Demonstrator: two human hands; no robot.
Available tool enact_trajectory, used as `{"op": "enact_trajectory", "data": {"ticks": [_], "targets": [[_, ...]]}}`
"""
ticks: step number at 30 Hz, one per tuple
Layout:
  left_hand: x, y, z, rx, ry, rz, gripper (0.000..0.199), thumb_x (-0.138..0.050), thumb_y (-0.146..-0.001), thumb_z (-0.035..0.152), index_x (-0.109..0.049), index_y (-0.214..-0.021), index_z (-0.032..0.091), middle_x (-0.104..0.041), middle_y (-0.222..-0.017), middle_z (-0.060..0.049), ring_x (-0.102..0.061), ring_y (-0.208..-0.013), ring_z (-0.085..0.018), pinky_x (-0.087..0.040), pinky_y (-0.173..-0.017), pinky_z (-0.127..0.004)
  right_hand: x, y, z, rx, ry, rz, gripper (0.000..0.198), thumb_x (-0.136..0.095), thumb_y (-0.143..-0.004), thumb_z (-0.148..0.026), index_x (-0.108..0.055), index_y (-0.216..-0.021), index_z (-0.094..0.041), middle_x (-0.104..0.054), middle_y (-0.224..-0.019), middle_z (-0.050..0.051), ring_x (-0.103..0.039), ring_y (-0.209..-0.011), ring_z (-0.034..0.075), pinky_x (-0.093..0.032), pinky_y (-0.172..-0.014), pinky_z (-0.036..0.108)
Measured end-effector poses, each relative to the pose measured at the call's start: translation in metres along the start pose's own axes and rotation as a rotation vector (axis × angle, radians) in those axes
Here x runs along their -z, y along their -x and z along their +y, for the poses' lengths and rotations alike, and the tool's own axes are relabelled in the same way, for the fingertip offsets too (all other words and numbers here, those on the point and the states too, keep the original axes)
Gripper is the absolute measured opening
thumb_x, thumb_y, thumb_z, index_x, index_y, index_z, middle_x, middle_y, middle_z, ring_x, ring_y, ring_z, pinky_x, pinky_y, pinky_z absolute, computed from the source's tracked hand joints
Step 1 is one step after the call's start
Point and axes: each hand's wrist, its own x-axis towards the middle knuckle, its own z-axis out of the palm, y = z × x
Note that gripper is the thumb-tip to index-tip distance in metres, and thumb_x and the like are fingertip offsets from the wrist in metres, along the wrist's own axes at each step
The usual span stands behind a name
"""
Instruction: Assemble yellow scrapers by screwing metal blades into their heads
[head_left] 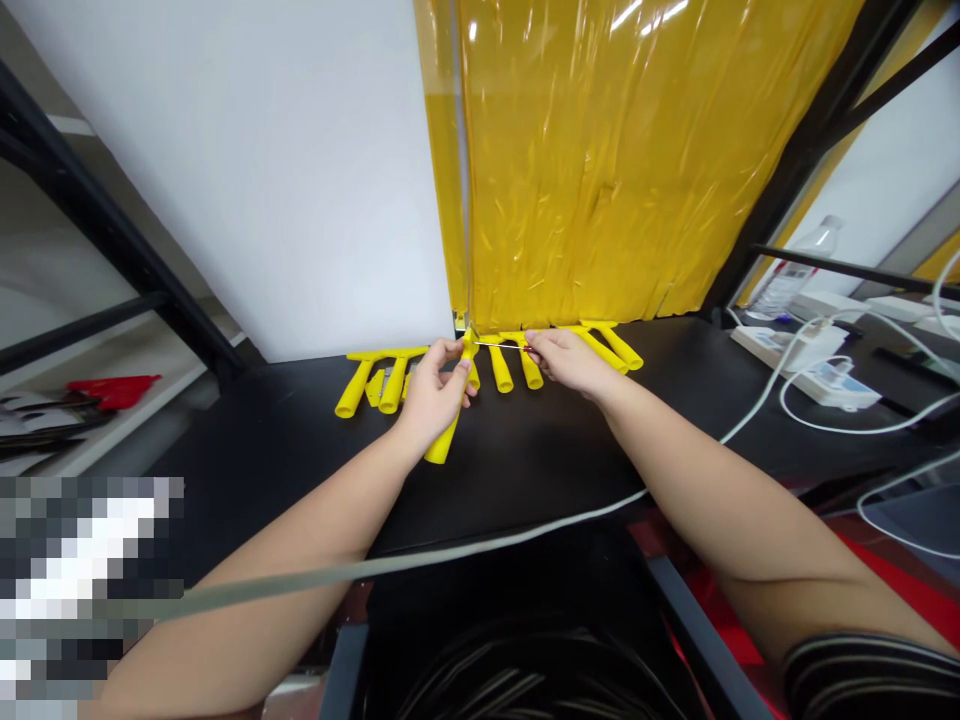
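Note:
My left hand point(433, 395) is closed around a yellow plastic scraper-like handle point(444, 442), whose hollow-looking grip end points down toward me. In my right hand point(566, 360) is a thin screwdriver point(501, 346); a bit of red shows at its handle by my fingers. The shaft runs left, and its tip is at the upper part of the held yellow piece. Whether it touches a screw is too small to tell. Similar yellow handles lie along the back of the black table, some left of my hands point(358, 388) and some right point(624, 346).
A white panel point(300, 180) and a yellow plastic curtain point(637, 170) stand behind the black table point(517, 470). A pale cable point(487, 545) crosses in front of me. At right are a power strip point(806, 375) with plugs and a clear bottle point(799, 265). Black frame posts flank both sides.

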Motion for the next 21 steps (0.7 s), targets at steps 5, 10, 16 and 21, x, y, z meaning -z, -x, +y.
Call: {"op": "enact_trajectory", "data": {"ticks": [5, 10, 16, 21], "targets": [[0.003, 0.000, -0.004, 0.044, -0.023, 0.022, 0.033, -0.073, -0.088, 0.038, -0.053, -0.108, 0.022, -0.064, -0.137, -0.012, -0.065, -0.054, -0.005, -0.052, -0.043, -0.019, 0.000, 0.007, -0.010, 0.246, 0.242, 0.015, 0.050, -0.052, -0.098, -0.062, -0.049, -0.069, -0.021, -0.045, -0.063, -0.002, -0.040, -0.060, 0.014, -0.030, -0.059, 0.030], [0.007, 0.005, 0.000, -0.052, -0.058, 0.009, 0.027, -0.069, -0.092, 0.037, -0.060, -0.114, 0.024, -0.070, -0.120, -0.008, -0.065, -0.056, -0.008, -0.051, -0.045, -0.021, -0.003, 0.007, -0.015, -0.069, -0.163, -0.114, 0.057, -0.059, -0.090, -0.071, -0.039, -0.065, -0.024, -0.028, -0.056, -0.007, -0.024, -0.049, 0.010, -0.022, -0.049, 0.029], [0.016, 0.004, 0.020, -0.013, -0.239, 0.027, 0.034, -0.065, -0.090, 0.025, -0.065, -0.125, 0.023, -0.068, -0.093, -0.004, -0.061, -0.054, -0.011, -0.050, -0.051, -0.023, -0.003, 0.005, -0.013, -0.150, -0.322, -0.256, 0.044, -0.063, -0.094, -0.056, -0.050, -0.069, -0.022, -0.036, -0.056, -0.005, -0.029, -0.049, 0.010, -0.024, -0.048, 0.028], [0.032, -0.002, 0.018, -0.061, -0.386, 0.107, 0.053, -0.061, -0.081, 0.012, -0.065, -0.131, 0.028, -0.052, -0.135, -0.010, -0.062, -0.071, -0.012, -0.054, -0.059, -0.028, 0.042, 0.005, -0.022, -0.058, -0.343, 0.063, 0.020, -0.054, -0.095, -0.023, -0.059, -0.076, -0.019, -0.055, -0.063, 0.001, -0.050, -0.055, 0.012, -0.040, -0.058, 0.033]]}}
